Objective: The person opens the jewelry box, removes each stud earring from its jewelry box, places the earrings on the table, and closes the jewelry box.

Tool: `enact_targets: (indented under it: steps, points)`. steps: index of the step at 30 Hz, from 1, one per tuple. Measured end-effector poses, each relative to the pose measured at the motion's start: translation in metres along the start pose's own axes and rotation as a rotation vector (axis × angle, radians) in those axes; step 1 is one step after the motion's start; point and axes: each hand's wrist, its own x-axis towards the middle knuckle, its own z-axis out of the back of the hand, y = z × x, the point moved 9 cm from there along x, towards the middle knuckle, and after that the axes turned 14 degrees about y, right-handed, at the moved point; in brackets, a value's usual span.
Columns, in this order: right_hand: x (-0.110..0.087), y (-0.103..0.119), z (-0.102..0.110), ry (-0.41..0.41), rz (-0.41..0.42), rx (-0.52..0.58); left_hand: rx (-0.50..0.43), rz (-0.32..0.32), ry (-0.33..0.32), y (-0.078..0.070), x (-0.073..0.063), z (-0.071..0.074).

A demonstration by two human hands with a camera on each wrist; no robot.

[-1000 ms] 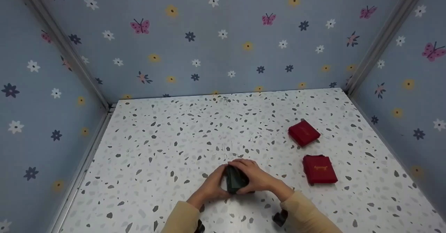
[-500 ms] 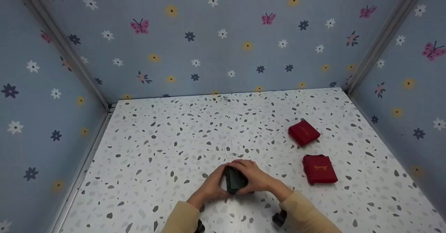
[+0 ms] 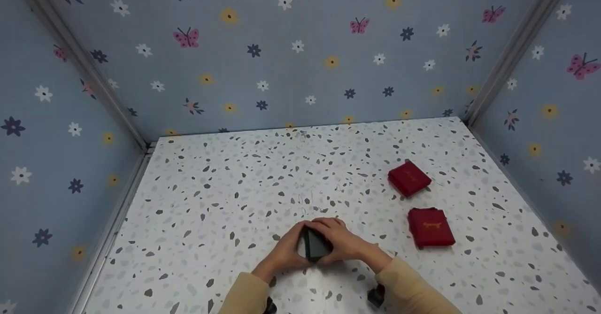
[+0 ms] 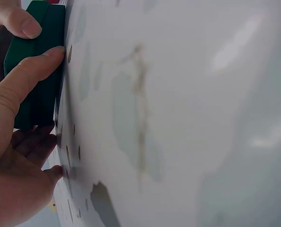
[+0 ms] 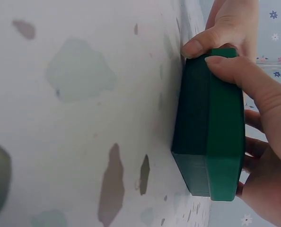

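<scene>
A small dark green box (image 3: 318,247) with a lid sits on the speckled table near the front middle, between both hands. From the left side my left hand (image 3: 285,250) grips it, thumb at its near side and fingers round the back. My right hand (image 3: 344,242) curls over the right side and holds the lid. In the right wrist view the green box (image 5: 195,113) shows a brighter lid over a darker base, with a straight seam between them. Both thumbs meet near one corner, the right on the lid, the left on the base.
Two red boxes stand on the right of the table, a farther turned one (image 3: 409,179) and a nearer one (image 3: 431,227) with gold lettering. Flower-patterned panels (image 3: 300,70) wall the table (image 3: 225,173) at the back and sides.
The right hand has shifted slightly left over the green box, and the top of the lid now looks flatter and greyer. The left hand and the red boxes stay put.
</scene>
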Motion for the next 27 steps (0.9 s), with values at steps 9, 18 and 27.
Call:
enact_targets:
  steps: [9, 18, 27]
  points:
    - [0.0003, -0.0053, -0.0037, 0.026, -0.028, 0.036, -0.004, 0.003, 0.004, 0.0000, 0.0002, -0.0001]
    - [0.0015, -0.0060, -0.0022, 0.014, -0.048, 0.005, 0.000, 0.012, 0.014, 0.0000, 0.0007, 0.0004]
    - [0.0007, -0.0019, -0.0015, 0.001, -0.060, -0.058, -0.027, 0.047, 0.059, 0.0001, 0.0004, -0.0002]
